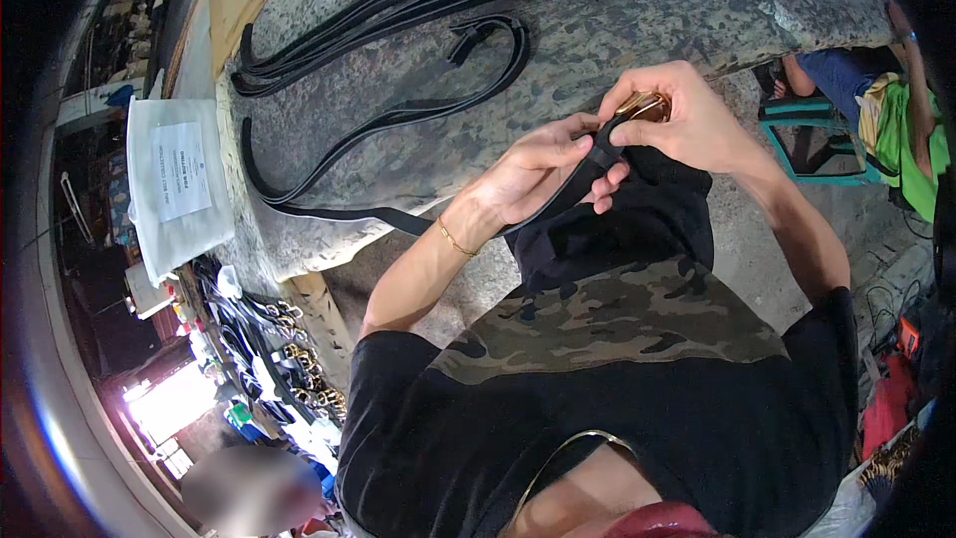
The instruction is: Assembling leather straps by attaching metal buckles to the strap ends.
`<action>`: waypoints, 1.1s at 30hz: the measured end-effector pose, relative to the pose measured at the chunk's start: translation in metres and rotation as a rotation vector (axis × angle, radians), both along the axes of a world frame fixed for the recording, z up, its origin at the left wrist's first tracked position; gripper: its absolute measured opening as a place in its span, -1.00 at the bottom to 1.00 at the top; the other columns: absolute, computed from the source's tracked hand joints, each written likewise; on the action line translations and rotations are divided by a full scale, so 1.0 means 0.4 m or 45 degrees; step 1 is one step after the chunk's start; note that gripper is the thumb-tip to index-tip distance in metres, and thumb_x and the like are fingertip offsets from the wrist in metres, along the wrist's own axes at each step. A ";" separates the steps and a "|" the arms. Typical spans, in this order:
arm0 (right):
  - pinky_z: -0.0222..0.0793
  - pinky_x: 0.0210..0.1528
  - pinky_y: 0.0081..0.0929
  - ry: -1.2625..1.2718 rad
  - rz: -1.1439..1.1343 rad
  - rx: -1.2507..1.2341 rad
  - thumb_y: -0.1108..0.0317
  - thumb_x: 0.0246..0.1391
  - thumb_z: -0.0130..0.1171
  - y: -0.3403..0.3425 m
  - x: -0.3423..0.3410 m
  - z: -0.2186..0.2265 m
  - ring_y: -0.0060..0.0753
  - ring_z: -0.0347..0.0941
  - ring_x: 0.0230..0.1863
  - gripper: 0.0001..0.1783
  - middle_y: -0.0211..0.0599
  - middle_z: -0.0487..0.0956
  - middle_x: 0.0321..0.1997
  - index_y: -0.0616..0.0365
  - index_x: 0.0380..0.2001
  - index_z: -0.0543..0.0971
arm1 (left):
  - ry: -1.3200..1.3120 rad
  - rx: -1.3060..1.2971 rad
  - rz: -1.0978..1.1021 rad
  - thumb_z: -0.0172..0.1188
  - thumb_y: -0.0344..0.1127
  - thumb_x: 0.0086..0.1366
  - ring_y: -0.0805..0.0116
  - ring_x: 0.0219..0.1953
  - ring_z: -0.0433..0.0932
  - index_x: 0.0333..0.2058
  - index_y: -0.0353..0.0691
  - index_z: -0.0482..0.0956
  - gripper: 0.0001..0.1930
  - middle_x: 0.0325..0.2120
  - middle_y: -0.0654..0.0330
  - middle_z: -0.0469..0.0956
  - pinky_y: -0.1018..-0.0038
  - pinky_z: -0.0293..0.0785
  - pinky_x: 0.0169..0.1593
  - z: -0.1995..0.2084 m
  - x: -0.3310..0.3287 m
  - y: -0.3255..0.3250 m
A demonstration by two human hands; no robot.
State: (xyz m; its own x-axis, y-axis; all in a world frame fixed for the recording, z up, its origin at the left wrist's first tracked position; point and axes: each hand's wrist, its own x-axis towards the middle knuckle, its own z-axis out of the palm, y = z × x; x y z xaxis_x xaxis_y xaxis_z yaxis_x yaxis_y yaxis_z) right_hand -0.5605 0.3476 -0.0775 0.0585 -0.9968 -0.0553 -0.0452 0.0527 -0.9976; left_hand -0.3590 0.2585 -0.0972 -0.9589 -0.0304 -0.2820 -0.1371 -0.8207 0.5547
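Observation:
A black belt [570,196] with a gold buckle [652,106] is held between my hands in front of my body. The fingers of my right hand [692,130] are closed around the buckle end. My left hand [528,174] pinches the strap just beside the buckle, thumb on top. From there the strap runs under my left wrist toward the table [588,50]. On the table's near side a black strap [373,125] lies in a loose curve; I cannot tell how it joins the held belt.
A bundle of black belts [428,15] lies along the table's far side. At the left hangs a white sheet with a printed label [179,179]. More belts with gold buckles [309,374] are piled at lower left. A person in green [911,139] is at right, near a teal frame [822,144].

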 end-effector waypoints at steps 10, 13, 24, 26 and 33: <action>0.50 -0.27 -0.46 0.397 -0.197 -0.766 0.66 -0.22 0.28 0.077 0.059 -0.027 -0.28 0.58 -0.29 -0.77 -0.23 0.61 -0.35 0.25 -0.40 0.57 | -0.281 -0.992 -0.001 0.20 -0.24 0.31 0.37 -0.37 0.53 -0.07 -0.41 0.51 -0.65 -0.38 0.15 0.60 0.50 0.45 -0.20 0.028 0.049 0.035; 0.51 -0.28 -0.40 0.617 -0.145 -0.876 0.70 -0.28 0.24 0.109 0.072 -0.029 -0.15 0.55 -0.26 -0.72 -0.21 0.60 -0.27 0.27 -0.38 0.56 | -0.258 -1.829 0.097 0.29 -0.22 0.21 0.03 -0.32 0.57 -0.07 -0.40 0.49 -0.58 -0.33 -0.08 0.58 0.35 0.45 -0.26 0.072 0.052 0.064; 0.58 -0.32 -0.38 0.427 -0.196 -1.003 0.66 -0.28 0.18 0.255 0.156 -0.134 -0.14 0.59 -0.37 -0.80 -0.14 0.56 -0.39 0.36 -0.43 0.58 | -0.212 -1.759 -0.006 0.24 -0.18 0.25 -0.22 -0.20 0.55 -0.06 -0.45 0.45 -0.55 -0.27 -0.21 0.55 0.18 0.50 -0.17 0.028 0.134 0.228; 0.57 -0.34 -0.41 0.385 -0.249 -0.893 0.64 -0.20 0.21 0.301 0.198 -0.155 -0.20 0.60 -0.38 -0.82 -0.17 0.58 -0.38 0.33 -0.41 0.59 | -0.150 -1.723 0.017 0.22 -0.21 0.25 -0.17 -0.28 0.58 -0.12 -0.57 0.46 -0.56 -0.34 -0.24 0.56 0.20 0.50 -0.23 0.013 0.156 0.257; 0.48 -0.32 -0.54 0.249 -0.189 -0.104 0.55 -0.04 0.28 0.325 0.198 -0.102 -0.39 0.59 -0.41 -0.83 -0.14 0.61 -0.38 0.32 -0.31 0.59 | -0.483 -1.068 -0.150 -0.07 -0.09 0.46 0.32 -0.49 0.44 -0.22 -0.33 0.53 -0.63 -0.55 0.16 0.48 0.38 0.36 -0.37 -0.038 0.197 0.281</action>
